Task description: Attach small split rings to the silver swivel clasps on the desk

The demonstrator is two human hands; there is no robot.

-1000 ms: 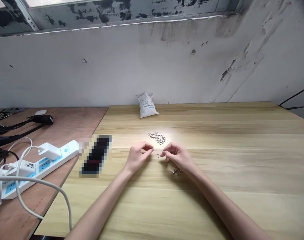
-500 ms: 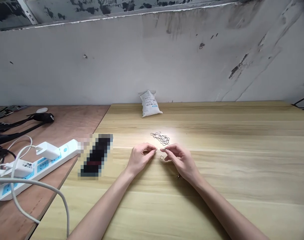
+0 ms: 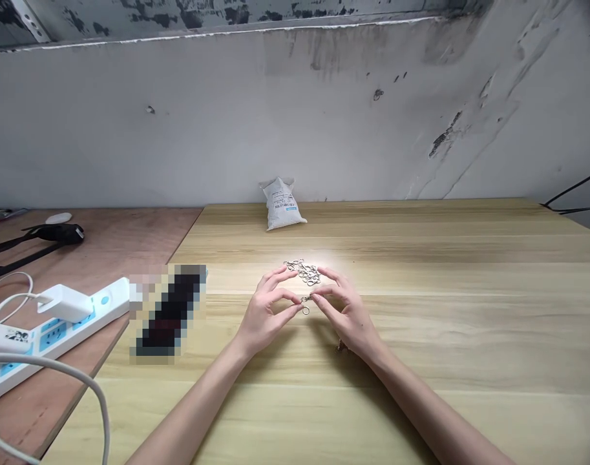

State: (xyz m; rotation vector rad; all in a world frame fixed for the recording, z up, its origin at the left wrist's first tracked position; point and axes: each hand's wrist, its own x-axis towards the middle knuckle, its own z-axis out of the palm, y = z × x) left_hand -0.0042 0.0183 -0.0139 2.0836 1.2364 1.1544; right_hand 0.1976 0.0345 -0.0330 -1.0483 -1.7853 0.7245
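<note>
My left hand (image 3: 269,310) pinches the left end of a small metal clasp-like piece (image 3: 307,298) between thumb and forefinger, its other fingers lifted and apart. The piece's other end is in the thumb and forefinger of my right hand (image 3: 347,313). Its exact shape is too small to make out. Just below the fingertips, a single metal ring (image 3: 305,310) lies on the table. Behind my fingers is a loose pile of small metal rings and links (image 3: 309,274). Small metal bits (image 3: 342,345) show by the underside of my right hand, partly hidden.
A white labelled plastic bag (image 3: 284,205) stands near the wall on the wooden table (image 3: 450,310). To the left are a blurred-out dark object (image 3: 171,310) and a white power strip (image 3: 108,300) with plugs and cables. Black straps (image 3: 57,240) lie on the reddish board.
My hands have come closer together, and both now hold the small metal piece. The fingers beyond the pinches have spread upward. The whole view has shifted slightly.
</note>
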